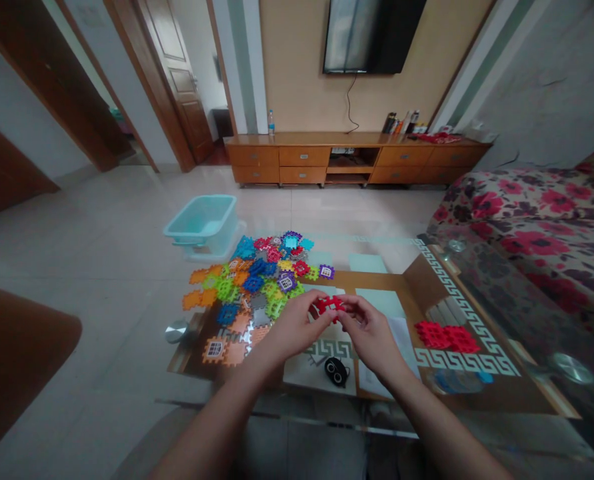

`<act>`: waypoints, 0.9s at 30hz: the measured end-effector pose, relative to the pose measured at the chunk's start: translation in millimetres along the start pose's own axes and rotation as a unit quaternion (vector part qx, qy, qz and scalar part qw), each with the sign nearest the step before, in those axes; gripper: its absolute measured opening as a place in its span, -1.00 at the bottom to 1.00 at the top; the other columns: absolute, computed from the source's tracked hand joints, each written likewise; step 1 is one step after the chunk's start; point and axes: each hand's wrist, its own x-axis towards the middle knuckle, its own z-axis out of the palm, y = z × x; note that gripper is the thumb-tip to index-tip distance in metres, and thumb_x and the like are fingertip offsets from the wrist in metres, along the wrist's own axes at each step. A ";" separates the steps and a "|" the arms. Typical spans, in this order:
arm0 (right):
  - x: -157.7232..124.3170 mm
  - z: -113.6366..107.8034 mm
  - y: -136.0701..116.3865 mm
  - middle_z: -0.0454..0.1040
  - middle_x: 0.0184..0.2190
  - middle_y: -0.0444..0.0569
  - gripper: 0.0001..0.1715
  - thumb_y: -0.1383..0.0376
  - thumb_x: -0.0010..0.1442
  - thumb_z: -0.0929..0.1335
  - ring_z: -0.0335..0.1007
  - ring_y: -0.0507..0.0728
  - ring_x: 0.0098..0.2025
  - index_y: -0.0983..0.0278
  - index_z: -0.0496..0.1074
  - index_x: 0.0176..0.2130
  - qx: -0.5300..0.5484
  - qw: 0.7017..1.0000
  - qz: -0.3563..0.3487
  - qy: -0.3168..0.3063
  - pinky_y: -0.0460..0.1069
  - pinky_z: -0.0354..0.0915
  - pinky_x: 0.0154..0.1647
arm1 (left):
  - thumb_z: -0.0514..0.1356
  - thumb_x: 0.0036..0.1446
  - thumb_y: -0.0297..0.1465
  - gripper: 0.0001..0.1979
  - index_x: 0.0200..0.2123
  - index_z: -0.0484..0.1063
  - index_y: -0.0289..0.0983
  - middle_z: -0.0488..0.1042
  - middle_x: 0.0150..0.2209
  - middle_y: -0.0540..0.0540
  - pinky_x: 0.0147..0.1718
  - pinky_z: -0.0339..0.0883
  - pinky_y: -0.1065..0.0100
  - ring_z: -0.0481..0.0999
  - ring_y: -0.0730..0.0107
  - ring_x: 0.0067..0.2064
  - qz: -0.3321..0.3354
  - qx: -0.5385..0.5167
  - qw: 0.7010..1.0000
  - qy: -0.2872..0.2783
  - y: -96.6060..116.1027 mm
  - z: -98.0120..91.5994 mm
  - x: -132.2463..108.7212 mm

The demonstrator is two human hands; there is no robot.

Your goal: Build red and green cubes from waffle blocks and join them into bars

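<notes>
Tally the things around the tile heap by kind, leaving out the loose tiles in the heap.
Hands, the left hand and the right hand: 2
Red tile piece held between the hands: 1
Red tile group lying on the table: 1
Small black object: 1
Light-blue plastic tub: 1
Total: 6

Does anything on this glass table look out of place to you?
Yes: the red interlocking plastic tiles sit apart in a tidy clump at right, away from the loose mixed-colour heap at left.
</notes>
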 end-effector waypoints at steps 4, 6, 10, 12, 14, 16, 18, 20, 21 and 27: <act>4.2 -13.4 -7.5 0.55 -0.25 0.02 -0.68 0.16 0.13 0.43 0.48 0.16 -0.24 0.25 0.47 -0.13 -0.015 0.998 -0.006 0.060 0.04 0.44 -0.22 | 0.11 0.24 0.02 -0.42 0.16 0.36 -0.24 0.39 0.16 -0.27 0.17 0.25 0.06 0.36 0.02 0.19 0.045 0.265 0.962 0.042 -14.8 -16.6 25.7; 5.9 -17.2 -10.0 0.55 -0.27 0.02 -0.68 0.17 0.12 0.43 0.49 0.16 -0.26 0.26 0.47 -0.14 -0.013 0.997 -0.004 0.072 0.04 0.44 -0.24 | 0.05 0.27 0.00 -0.40 0.20 0.33 -0.27 0.33 0.23 -0.29 0.23 0.18 0.04 0.28 -0.01 0.26 0.016 0.347 0.936 0.052 -33.4 -25.9 37.6; 7.5 -18.8 -12.8 0.55 -0.28 0.03 -0.69 0.18 0.10 0.42 0.50 0.16 -0.26 0.26 0.47 -0.16 -0.008 0.997 0.011 0.081 0.03 0.45 -0.27 | 0.04 0.24 0.06 -0.33 0.31 0.23 -0.11 0.15 0.38 -0.18 0.34 -0.16 -0.16 -0.04 -0.17 0.42 -0.055 0.460 0.883 0.074 -72.5 -42.6 45.2; 7.4 -18.4 -14.6 0.55 -0.28 0.03 -0.70 0.18 0.10 0.42 0.50 0.16 -0.26 0.26 0.47 -0.16 -0.015 0.997 0.008 0.075 0.04 0.45 -0.26 | 0.02 0.22 0.09 -0.30 0.35 0.14 -0.02 0.08 0.41 -0.16 0.29 -0.23 -0.34 -0.10 -0.29 0.43 -0.107 0.480 0.868 0.073 -86.8 -48.8 41.4; 7.3 -18.1 -16.5 0.56 -0.28 0.03 -0.71 0.18 0.12 0.41 0.50 0.16 -0.25 0.26 0.48 -0.16 -0.030 0.997 -0.001 0.070 0.04 0.45 -0.25 | -0.01 0.22 0.11 -0.32 0.36 0.09 0.09 0.04 0.43 -0.12 0.20 -0.14 -0.47 -0.08 -0.38 0.41 -0.161 0.471 0.866 0.051 -95.9 -52.2 35.6; 7.4 -18.1 -17.9 0.56 -0.28 0.04 -0.71 0.18 0.13 0.40 0.50 0.16 -0.24 0.26 0.48 -0.15 -0.041 0.997 -0.007 0.070 0.04 0.44 -0.25 | -0.05 0.24 0.11 -0.35 0.36 0.09 0.12 0.04 0.43 -0.10 0.17 0.00 -0.41 -0.07 -0.37 0.41 -0.168 0.463 0.869 0.032 -99.3 -51.8 29.9; 7.7 -18.2 -18.2 0.56 -0.27 0.04 -0.71 0.18 0.13 0.40 0.50 0.16 -0.24 0.26 0.47 -0.15 -0.044 0.997 -0.008 0.069 0.04 0.44 -0.25 | -0.08 0.26 0.11 -0.36 0.35 0.10 0.12 0.04 0.43 -0.09 0.18 0.04 -0.34 -0.08 -0.32 0.42 -0.147 0.462 0.875 0.014 -97.6 -47.9 24.9; 7.9 -18.1 -17.7 0.57 -0.26 0.05 -0.71 0.17 0.13 0.40 0.51 0.17 -0.24 0.26 0.47 -0.16 -0.041 0.997 -0.004 0.066 0.04 0.44 -0.25 | -0.12 0.28 0.11 -0.37 0.36 0.10 0.12 0.03 0.44 -0.08 0.21 -0.01 -0.35 -0.12 -0.28 0.43 -0.123 0.461 0.879 -0.006 -92.6 -41.5 19.9; 7.9 -18.0 -17.4 0.57 -0.25 0.05 -0.70 0.17 0.12 0.40 0.51 0.17 -0.24 0.26 0.47 -0.15 -0.040 0.997 -0.002 0.064 0.04 0.44 -0.26 | -0.14 0.29 0.11 -0.37 0.36 0.08 0.13 0.02 0.44 -0.07 0.22 -0.06 -0.38 -0.14 -0.27 0.44 -0.114 0.460 0.881 -0.014 -89.5 -37.8 17.1; 5.9 -16.9 -16.2 0.57 -0.24 0.06 -0.69 0.17 0.15 0.39 0.52 0.18 -0.23 0.27 0.46 -0.13 -0.062 0.997 0.003 0.045 0.05 0.43 -0.24 | -0.17 0.33 0.08 -0.39 0.38 0.03 0.14 -0.03 0.46 -0.04 0.28 -0.28 -0.38 -0.23 -0.18 0.47 -0.087 0.444 0.890 -0.052 -72.9 -22.8 -5.2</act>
